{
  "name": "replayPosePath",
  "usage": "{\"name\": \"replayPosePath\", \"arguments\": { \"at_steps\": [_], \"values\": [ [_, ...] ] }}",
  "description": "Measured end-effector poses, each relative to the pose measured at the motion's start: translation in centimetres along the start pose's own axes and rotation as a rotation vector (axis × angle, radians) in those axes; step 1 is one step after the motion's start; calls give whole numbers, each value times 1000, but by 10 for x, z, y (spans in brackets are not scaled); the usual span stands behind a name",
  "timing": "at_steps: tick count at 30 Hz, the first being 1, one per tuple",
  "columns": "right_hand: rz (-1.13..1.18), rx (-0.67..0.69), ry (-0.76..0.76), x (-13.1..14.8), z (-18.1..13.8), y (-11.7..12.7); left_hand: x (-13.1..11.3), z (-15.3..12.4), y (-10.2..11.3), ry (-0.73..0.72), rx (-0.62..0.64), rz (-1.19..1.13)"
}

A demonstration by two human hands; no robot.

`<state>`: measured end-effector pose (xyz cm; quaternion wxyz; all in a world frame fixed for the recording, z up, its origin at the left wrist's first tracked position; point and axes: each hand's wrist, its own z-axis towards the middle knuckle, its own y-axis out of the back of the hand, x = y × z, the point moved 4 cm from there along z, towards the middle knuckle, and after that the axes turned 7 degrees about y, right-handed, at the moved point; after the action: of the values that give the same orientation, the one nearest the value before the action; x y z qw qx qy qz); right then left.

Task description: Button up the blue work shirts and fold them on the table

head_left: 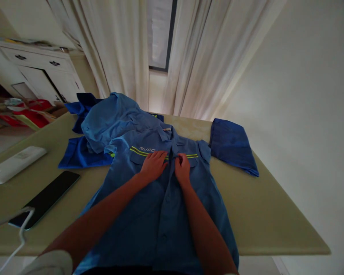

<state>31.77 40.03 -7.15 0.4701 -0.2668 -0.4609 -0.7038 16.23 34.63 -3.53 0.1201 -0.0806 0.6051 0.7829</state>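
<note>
A blue short-sleeved work shirt (143, 214) lies front up on the table, its collar away from me. Yellow stripes cross its chest, and the letters NJPC stand above the left pocket. My left hand (154, 166) rests on the chest beside the front opening, fingers stretched out over the stripes. Just across the opening, my right hand (182, 169) has its fingers bent and pinched at the shirt's front edge. What lies under its fingertips is too small to make out. Buttons run down the front below both hands.
Folded dark blue cloth (232, 145) lies at the right. Another light blue garment (111, 118) is heaped behind the shirt, over brighter blue cloth (84, 152). A phone (47, 198), a white device (17, 164) and a white cable (23, 236) occupy the table's left side (83, 191).
</note>
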Motion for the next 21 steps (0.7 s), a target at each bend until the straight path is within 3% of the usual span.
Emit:
{"name": "replayPosePath", "arguments": {
  "at_steps": [4, 7, 14, 21],
  "values": [
    [68, -161, -136, -12, 6, 16, 20, 18, -21, -21, 35, -3],
    [97, -202, -191, -17, 8, 22, 28, 19, -23, 8, 20, -44],
    [87, -23, -85, 8, 3, 6, 28, 21, -16, 69, 27, -76],
    [164, 20, -193, 4, 0, 1, 23, 17, -22, 39, 57, -39]
  ]
}}
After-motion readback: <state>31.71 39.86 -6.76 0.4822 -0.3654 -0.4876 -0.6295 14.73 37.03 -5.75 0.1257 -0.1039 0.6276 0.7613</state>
